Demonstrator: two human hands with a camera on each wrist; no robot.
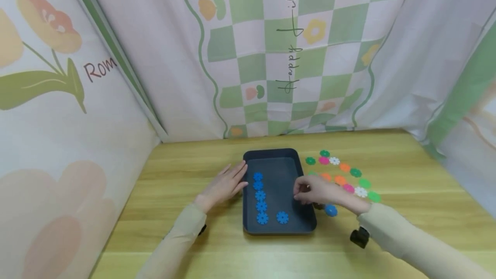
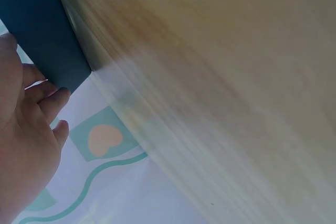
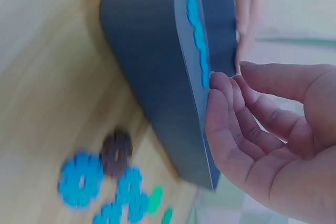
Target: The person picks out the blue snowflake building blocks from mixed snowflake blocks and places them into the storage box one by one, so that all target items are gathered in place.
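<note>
Well, the right hand (image 1: 315, 189) hides part of the tray (image 1: 276, 193).

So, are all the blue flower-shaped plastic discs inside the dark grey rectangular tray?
No, at least one blue disc lies on the wood-grain table outside the tray.

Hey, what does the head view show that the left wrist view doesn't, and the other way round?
Only the head view: the right hand, six blue flower-shaped discs inside the dark grey rectangular tray, and multicoloured discs on the pale wooden table.
Only the left wrist view: the palm side of the left hand.
Both: left hand, tray, table and printed fabric curtain.
</note>
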